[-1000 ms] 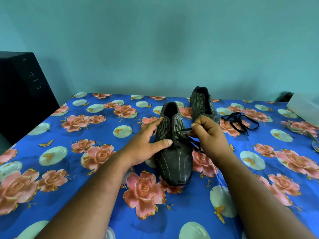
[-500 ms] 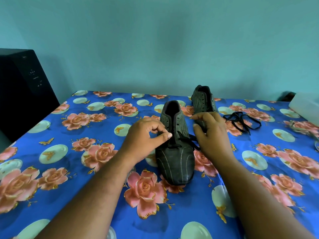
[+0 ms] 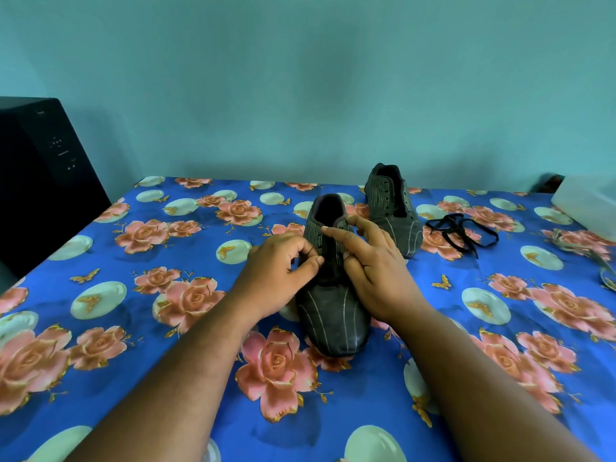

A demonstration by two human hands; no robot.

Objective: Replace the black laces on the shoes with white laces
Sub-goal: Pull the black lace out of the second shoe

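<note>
Two dark shoes sit on our floral cloth [image 3: 166,328]. Our left hand [image 3: 276,278] pinches the near shoe [image 3: 333,315] at its eyelets; our right hand [image 3: 376,271] lies spread along its tongue. One removed black lace [image 3: 460,230] lies beside the far shoe [image 3: 390,208].

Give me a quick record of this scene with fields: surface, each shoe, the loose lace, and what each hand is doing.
surface: table with blue floral cloth
near shoe: dark, striped, toe toward the person, black lace partly in
far shoe: no lace in its eyelets
loose black lace: lying right of the far shoe
left hand: pinches at the near shoe's eyelets
right hand: rests on the near shoe, fingers straight
</note>
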